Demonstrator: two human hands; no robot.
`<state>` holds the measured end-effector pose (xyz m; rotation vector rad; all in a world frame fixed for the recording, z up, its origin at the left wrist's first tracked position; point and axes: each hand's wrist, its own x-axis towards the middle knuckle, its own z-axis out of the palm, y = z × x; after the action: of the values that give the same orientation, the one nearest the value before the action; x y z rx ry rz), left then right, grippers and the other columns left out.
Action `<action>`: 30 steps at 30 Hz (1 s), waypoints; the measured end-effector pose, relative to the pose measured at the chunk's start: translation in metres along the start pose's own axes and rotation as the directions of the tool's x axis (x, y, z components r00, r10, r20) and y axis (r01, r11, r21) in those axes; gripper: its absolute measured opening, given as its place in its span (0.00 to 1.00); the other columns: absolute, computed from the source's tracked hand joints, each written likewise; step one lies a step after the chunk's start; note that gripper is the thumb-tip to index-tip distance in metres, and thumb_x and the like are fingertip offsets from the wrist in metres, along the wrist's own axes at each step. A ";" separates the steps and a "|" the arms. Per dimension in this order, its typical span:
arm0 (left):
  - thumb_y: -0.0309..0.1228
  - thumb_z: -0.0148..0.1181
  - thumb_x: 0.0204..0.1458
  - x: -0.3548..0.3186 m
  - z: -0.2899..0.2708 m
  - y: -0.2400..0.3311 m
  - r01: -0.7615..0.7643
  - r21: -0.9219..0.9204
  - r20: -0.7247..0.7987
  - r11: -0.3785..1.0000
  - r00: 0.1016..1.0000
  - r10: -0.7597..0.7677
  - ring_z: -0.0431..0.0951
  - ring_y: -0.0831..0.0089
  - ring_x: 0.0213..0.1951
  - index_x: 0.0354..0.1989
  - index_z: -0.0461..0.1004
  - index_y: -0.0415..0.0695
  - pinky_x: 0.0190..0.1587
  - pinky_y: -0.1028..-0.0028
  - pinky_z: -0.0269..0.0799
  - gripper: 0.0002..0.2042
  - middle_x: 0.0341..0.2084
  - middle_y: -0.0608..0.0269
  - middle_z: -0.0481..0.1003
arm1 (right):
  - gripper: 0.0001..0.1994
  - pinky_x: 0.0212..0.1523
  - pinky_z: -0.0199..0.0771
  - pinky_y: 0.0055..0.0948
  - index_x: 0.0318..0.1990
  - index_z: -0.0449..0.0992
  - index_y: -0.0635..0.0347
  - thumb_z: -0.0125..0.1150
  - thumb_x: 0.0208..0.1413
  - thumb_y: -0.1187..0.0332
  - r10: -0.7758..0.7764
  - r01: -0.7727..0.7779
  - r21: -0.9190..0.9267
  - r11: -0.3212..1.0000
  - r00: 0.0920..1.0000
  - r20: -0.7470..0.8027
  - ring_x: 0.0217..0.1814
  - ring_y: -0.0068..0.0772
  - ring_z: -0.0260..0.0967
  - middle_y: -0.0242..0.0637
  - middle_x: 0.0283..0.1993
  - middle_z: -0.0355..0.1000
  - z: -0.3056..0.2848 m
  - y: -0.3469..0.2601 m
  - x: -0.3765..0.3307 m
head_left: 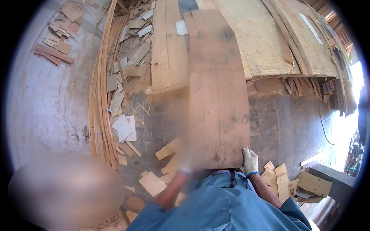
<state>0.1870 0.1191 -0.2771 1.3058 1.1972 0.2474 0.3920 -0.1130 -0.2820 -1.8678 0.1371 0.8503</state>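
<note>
A long reddish-brown wooden board (pixel 219 100) stretches away from my waist, its far part over the pale wooden panels. My right hand (pixel 251 161), in a white knit glove with a blue cuff, is closed on the board's near right edge, thumb on top. At the near left corner is my left hand (pixel 186 164), also light-gloved. A blur smears its fingers, so its grip cannot be made out. The board's near end sits close against my blue clothing (pixel 219 196).
Pale wooden sheets (pixel 266 46) lie on a raised surface ahead. Long thin wood strips (pixel 99 115) run down the left. Offcuts (pixel 152 183) litter the floor, with more wood pieces (pixel 283 181) at right beside a grey beam (pixel 333 179). A blur covers the lower left.
</note>
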 end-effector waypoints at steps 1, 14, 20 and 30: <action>0.45 0.49 0.68 0.003 -0.003 0.005 0.016 -0.003 0.034 1.000 0.999 -0.015 0.74 0.69 0.55 0.56 0.75 0.30 0.60 0.66 0.68 0.26 0.53 0.57 0.77 | 0.16 0.31 0.64 0.26 0.31 0.78 0.63 0.59 0.65 0.59 0.025 -0.025 -0.015 1.000 1.000 0.000 0.32 0.17 0.63 0.25 0.28 0.70 0.002 -0.014 -0.003; 0.47 0.53 0.66 0.026 -0.001 0.063 -0.127 0.133 0.103 0.983 0.988 0.114 0.73 0.73 0.53 0.57 0.75 0.33 0.59 0.70 0.68 0.26 0.51 0.60 0.77 | 0.20 0.33 0.65 0.30 0.32 0.79 0.69 0.59 0.65 0.57 -0.102 0.098 -0.109 0.989 0.994 -0.026 0.32 0.20 0.62 0.29 0.26 0.71 0.029 -0.050 0.018; 0.47 0.56 0.64 0.048 -0.008 0.066 -0.087 0.150 0.104 0.985 0.992 0.072 0.73 0.71 0.54 0.58 0.74 0.33 0.61 0.69 0.66 0.27 0.53 0.57 0.76 | 0.20 0.30 0.65 0.31 0.33 0.80 0.68 0.60 0.64 0.56 -0.032 0.029 -0.085 0.996 0.999 -0.036 0.29 0.20 0.62 0.29 0.24 0.71 0.041 -0.054 0.036; 0.48 0.57 0.63 0.079 -0.020 0.049 -0.088 0.121 0.138 0.989 0.988 0.071 0.75 0.69 0.52 0.56 0.75 0.33 0.59 0.68 0.68 0.27 0.50 0.56 0.77 | 0.21 0.28 0.65 0.32 0.33 0.81 0.67 0.61 0.64 0.54 -0.025 0.023 -0.028 0.999 0.998 -0.054 0.28 0.21 0.63 0.28 0.24 0.71 0.057 -0.054 0.045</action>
<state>0.2279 0.2052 -0.2744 1.4595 1.0622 0.1409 0.4221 -0.0280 -0.2807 -1.9154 0.1370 0.7887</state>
